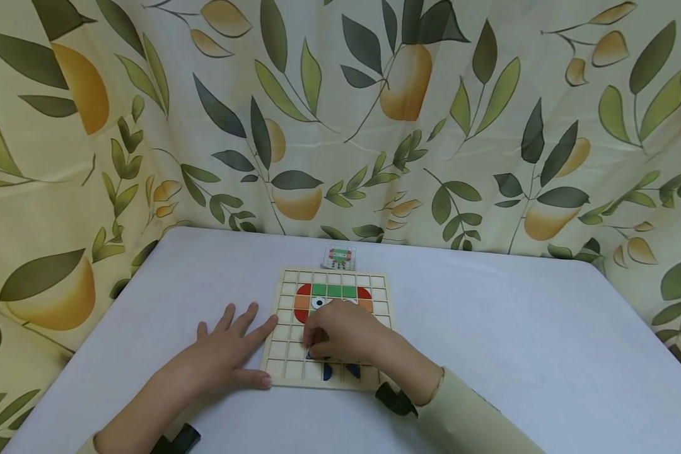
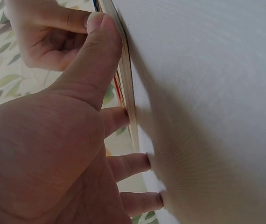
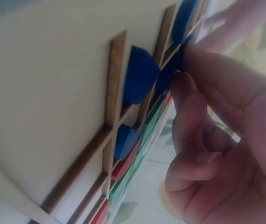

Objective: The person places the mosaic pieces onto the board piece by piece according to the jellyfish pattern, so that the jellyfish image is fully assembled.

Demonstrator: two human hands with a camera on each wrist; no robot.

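Observation:
A wooden grid board [image 1: 289, 372] lies on the table, with red, orange, green and blue pieces and round eye pieces set in its squares. My left hand [image 1: 221, 356] is spread at the board's left side; its thumb and index finger touch the board's edge. My right hand [image 1: 349, 331] is over the middle of the board and covers part of the pattern. In the right wrist view, its thumb and index finger pinch a small blue piece [image 3: 185, 55] low over the squares. Other blue pieces [image 3: 141, 77] sit in the grid beside it.
A small picture card [image 1: 340, 257] with a similar coloured figure lies just beyond the board's far edge. A white cloth covers the table [image 1: 488, 328]. Behind it hangs a curtain [image 1: 340, 157] printed with leaves and fruit.

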